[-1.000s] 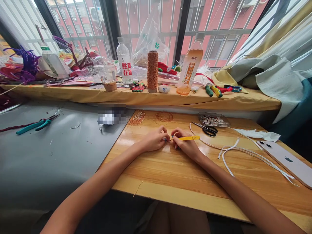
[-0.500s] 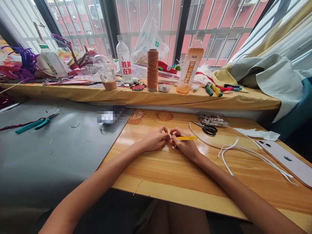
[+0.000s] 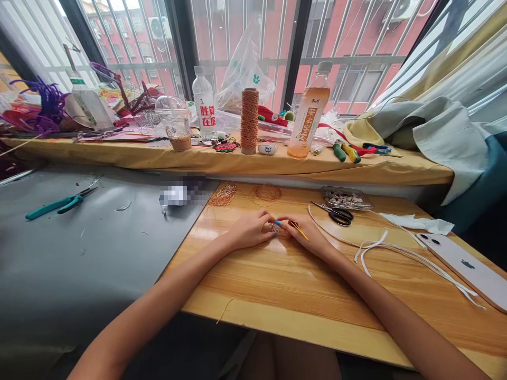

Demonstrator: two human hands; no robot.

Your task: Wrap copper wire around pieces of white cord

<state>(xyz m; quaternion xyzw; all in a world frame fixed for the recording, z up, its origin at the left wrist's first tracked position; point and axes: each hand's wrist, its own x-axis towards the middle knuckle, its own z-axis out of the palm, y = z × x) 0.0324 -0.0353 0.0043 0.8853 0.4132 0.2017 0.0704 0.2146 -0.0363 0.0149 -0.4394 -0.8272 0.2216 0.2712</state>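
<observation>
My two hands meet on the wooden table (image 3: 277, 285). My left hand (image 3: 249, 230) is pinched closed on a tiny wire piece (image 3: 273, 228) between its fingertips. My right hand (image 3: 307, 236) is closed on a thin yellow tool (image 3: 298, 229) with a blue tip, which points at that small piece; the tool's handle now slants back over my fingers. Copper wire coils (image 3: 268, 192) and loose copper strands (image 3: 222, 196) lie just beyond my hands.
Black scissors (image 3: 336, 214), a clear tray of small bits (image 3: 346, 199), white cords (image 3: 392, 248), a tissue (image 3: 415, 222) and a phone (image 3: 463, 262) lie to the right. Teal pliers (image 3: 59, 202) rest on the grey surface at left. Bottles, a thread spool (image 3: 249, 120) and clutter line the sill.
The yellow tool has swung from lying level and pointing right to slanting down over my right hand. Both hands stay together at the same spot. The view has tipped slightly.
</observation>
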